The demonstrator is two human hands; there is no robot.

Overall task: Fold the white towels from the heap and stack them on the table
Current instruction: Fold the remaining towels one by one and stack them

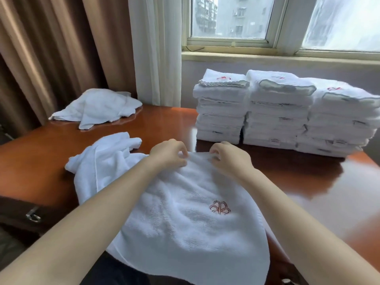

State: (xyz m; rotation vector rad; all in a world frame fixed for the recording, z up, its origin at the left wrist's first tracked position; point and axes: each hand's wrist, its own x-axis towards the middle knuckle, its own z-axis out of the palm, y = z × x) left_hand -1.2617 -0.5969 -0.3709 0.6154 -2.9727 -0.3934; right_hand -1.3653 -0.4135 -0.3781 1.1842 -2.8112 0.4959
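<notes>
A white towel [185, 219] with a red embroidered emblem lies spread on the brown table [308, 188] in front of me and hangs over the near edge. My left hand [167, 154] and my right hand [228, 156] pinch its far edge, a short gap apart. Left of the towel sits a crumpled white towel [107, 157], touching it. A small heap of white towels [98, 108] lies at the table's far left corner. Three stacks of folded towels [277, 112] stand side by side at the back right.
Brown and white curtains [82, 48] hang behind the heap on the left. A window [277, 23] with a sill runs behind the stacks. A dark bag with a metal buckle [30, 217] sits off the table's left edge.
</notes>
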